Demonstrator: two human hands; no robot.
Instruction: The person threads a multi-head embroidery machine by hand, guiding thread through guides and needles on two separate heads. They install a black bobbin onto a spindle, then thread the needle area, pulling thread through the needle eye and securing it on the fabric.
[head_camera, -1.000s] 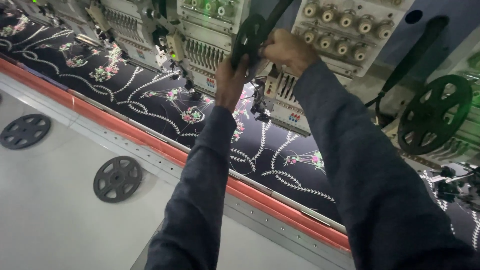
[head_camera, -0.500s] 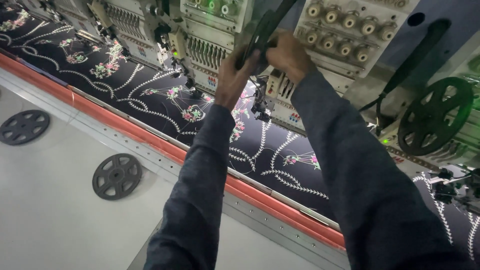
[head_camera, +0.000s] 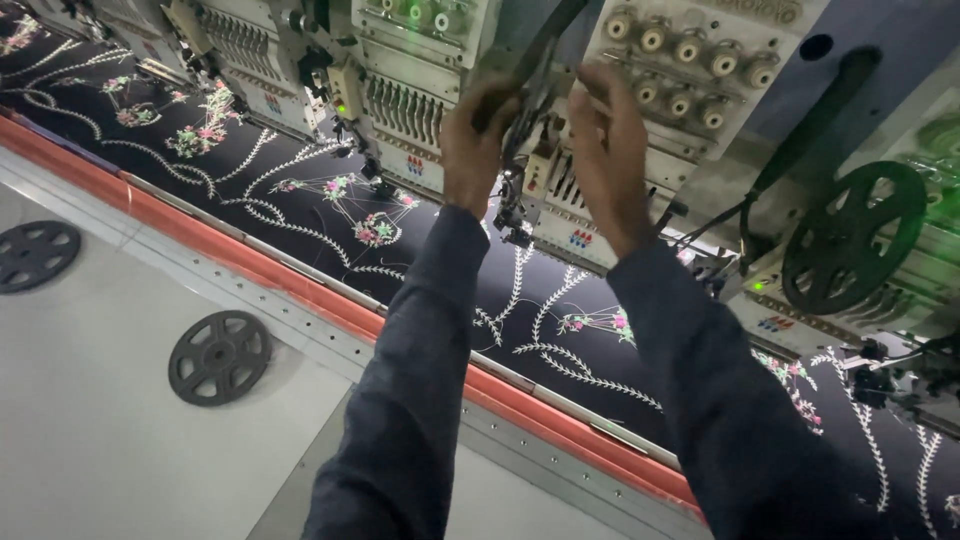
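Hands reach up to the embroidery machine head (head_camera: 545, 150) above the black floral fabric (head_camera: 560, 310): the left hand (head_camera: 478, 140) is closed around a dark lever-like part (head_camera: 535, 70). The right hand (head_camera: 608, 150) seems to pinch thread beside it, fingers curled.

A textile workshop: a row of embroidery machine heads (head_camera: 420, 70) stitches flowers onto stretched black fabric (head_camera: 330, 215).

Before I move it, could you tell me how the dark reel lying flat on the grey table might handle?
The dark reel looks thin and spoked, so probably light and stiff. Lying flat, it should slide on the smooth grey table rather than roll.
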